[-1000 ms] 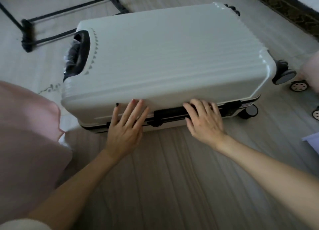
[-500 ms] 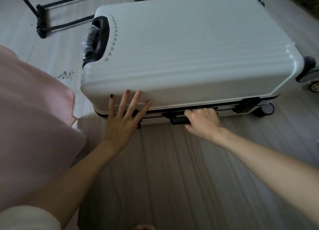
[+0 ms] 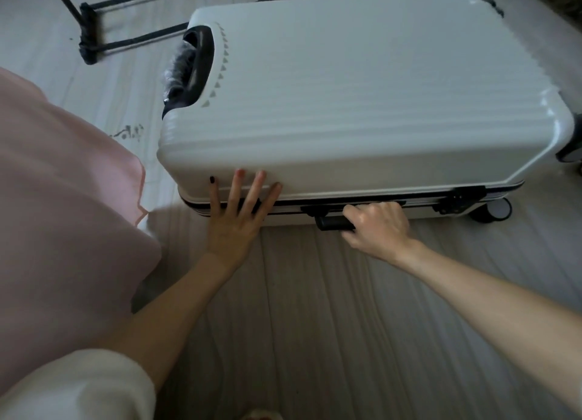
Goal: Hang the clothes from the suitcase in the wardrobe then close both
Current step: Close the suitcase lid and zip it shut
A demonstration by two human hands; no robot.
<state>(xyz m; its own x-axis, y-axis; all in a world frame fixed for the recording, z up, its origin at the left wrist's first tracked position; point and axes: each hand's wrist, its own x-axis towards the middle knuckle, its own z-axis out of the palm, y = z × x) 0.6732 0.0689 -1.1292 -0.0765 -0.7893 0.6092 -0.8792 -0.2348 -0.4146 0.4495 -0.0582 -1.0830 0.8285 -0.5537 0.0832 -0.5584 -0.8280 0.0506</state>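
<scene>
Lying flat on the floor (image 3: 315, 341), the shut suitcase (image 3: 362, 98) was just ahead. The left hand (image 3: 234, 227) pressed it with spread fingers; the right hand (image 3: 378, 227) gripped the side handle (image 3: 330, 223). Judging by this, opening was in hand; next, release the latches (image 3: 458, 197).

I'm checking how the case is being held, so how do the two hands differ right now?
The left hand lies flat with fingers spread against the suitcase side, while the right hand is curled around the black side handle. The left sits nearer the pull-handle end; the right sits nearer the wheels. Both touch the suitcase's near side.
</scene>
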